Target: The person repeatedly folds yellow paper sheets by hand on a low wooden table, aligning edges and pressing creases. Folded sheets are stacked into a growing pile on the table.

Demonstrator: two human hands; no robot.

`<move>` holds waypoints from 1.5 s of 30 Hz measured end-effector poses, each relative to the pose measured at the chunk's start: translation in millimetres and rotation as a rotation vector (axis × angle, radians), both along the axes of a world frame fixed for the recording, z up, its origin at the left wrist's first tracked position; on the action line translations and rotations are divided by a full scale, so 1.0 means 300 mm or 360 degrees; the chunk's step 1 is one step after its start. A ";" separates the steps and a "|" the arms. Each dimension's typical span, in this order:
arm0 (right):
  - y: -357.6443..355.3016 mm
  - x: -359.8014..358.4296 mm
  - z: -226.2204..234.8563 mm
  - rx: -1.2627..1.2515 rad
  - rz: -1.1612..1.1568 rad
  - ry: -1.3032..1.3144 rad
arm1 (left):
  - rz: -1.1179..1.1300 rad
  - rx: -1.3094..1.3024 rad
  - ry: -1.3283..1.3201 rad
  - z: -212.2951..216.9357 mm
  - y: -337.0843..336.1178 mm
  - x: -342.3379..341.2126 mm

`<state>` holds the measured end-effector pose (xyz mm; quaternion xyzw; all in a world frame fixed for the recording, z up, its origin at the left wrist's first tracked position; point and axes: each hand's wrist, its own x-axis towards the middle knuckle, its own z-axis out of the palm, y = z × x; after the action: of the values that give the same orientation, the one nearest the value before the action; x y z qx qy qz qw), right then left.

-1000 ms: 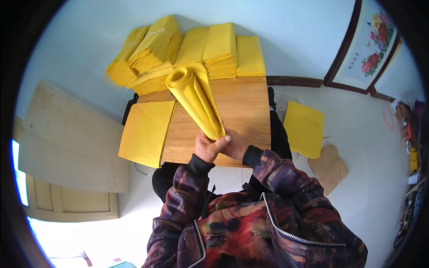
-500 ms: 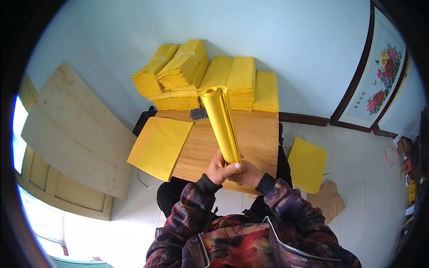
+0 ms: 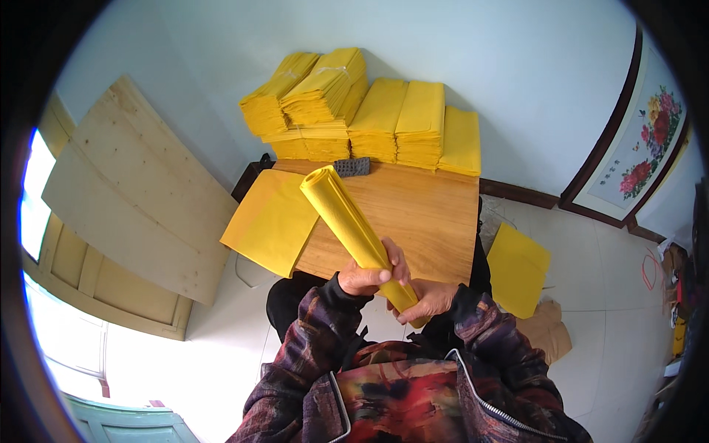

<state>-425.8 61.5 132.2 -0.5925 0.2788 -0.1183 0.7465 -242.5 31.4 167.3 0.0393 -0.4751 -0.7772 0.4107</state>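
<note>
The left hand (image 3: pixel 367 277) is closed around the lower part of a long rolled tube of yellow paper (image 3: pixel 353 218), with the fingers wrapped over its top side. The right hand (image 3: pixel 428 298) sits just beside it, a little lower, and grips the bottom end of the same roll with curled fingers; the two hands are touching each other. The roll is tilted: from the hands it rises up and to the left, and its open end is over the table.

Directly beyond the hands there is a light brown wooden table (image 3: pixel 421 214). To the left of the hands, a flat stack of yellow paper sheets (image 3: pixel 272 220) lies on the left edge of the table and hangs partly over it. Farther away, past the tip of the roll, a small dark grey block (image 3: pixel 352 167) rests on the table. Behind it, tall piles of yellow paper bundles (image 3: pixel 369 114) stand along the far side against the pale blue wall.

To the right of the hands, well apart, another yellow sheet pile (image 3: pixel 517 268) lies on the white tiled floor (image 3: pixel 613 295), near a piece of brown cardboard (image 3: pixel 548 332). Far to the left, pale wooden boards (image 3: pixel 133 192) lean against the wall.
</note>
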 end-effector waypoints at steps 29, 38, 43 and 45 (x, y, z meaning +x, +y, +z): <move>-0.111 0.075 -0.023 -0.1053 -0.1063 0.0130 | 0.1424 -0.0488 -0.0614 0.121 -0.013 -0.093; -0.141 0.081 -0.191 -0.0869 -0.1111 0.0226 | 0.1478 -0.0334 -0.0841 -0.019 -0.036 -0.164; -0.134 0.080 -0.198 -0.1079 -0.1191 0.0085 | 0.1447 -0.0286 -0.0707 -0.065 -0.043 -0.143; -0.121 0.089 -0.156 -0.1161 -0.1199 0.0070 | 0.1442 -0.0301 -0.0671 -0.045 -0.031 -0.129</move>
<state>-399.0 25.3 85.5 -0.6749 0.4288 -0.4556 0.3912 -281.2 22.0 153.7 0.3602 -0.5512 -0.4498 0.6035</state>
